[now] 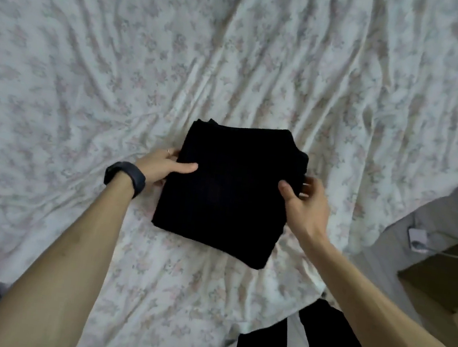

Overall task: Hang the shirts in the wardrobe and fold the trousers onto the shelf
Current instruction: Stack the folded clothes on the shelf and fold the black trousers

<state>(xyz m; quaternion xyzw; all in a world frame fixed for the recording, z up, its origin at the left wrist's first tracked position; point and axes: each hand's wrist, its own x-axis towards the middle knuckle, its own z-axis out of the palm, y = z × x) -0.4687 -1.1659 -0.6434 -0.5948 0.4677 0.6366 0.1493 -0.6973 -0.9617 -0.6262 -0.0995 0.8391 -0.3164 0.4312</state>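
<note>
Trousers (228,190), or so I judge this black garment from the task, sit as a thick, roughly square folded bundle in the middle of the head view, on the crumpled floral sheet of the bed (119,71). Whether the bundle rests on the sheet or is just clear of it cannot be told. The left hand (161,166), with a dark watch (125,178) on its wrist, grips the bundle's left edge, thumb laid flat on top and fingers tucked out of sight beneath. The right hand (305,203) grips the right edge the same way, thumb on top and fingers curled round the side. The cloth looks soft and limp, light for its bulk, with several loose layers showing at the far corners. These would likely slide apart or sag if it were held by one edge. Support from below on both sides, with the thumbs pinning the top layer, should keep the fold together on the way to the shelf.
</note>
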